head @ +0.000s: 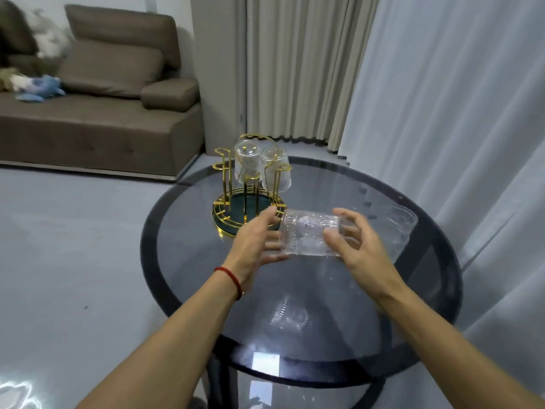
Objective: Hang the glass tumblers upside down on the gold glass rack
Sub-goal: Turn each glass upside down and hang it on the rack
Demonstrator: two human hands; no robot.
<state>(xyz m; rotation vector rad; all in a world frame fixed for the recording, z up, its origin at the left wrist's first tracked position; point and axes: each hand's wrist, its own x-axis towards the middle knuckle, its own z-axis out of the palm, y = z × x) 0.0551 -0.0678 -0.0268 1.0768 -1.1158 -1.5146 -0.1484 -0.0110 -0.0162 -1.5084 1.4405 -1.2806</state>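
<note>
Above the round smoked-glass table (pixel 295 335), you hold a clear ribbed glass tumbler (pixel 309 236) on its side between both hands, just in front of the gold wire glass rack with a dark green base (pixel 236 214). Your left hand (pixel 253 240), with a red cord bracelet (pixel 231 280) at the wrist, cups the end nearest the rack, fingers curled loosely round the glass; your right hand (pixel 358 249) pinches the other end between thumb and fingertips. Which end is the mouth cannot be told. Judgement: the sideways hold reads as mid-turn, bringing the tumbler toward an upside-down position for a free peg. Two clear tumblers (pixel 261 165) already hang inverted on the rack's far pegs; the near and left pegs are bare. Another clear tumbler (pixel 401 224) stands on the table behind your right hand. Surface is glossy and reflective, dark-rimmed. Room: pale floor, brown sofa (pixel 97 95) at left, beige and white curtains (pixel 413 84) behind and right.
</note>
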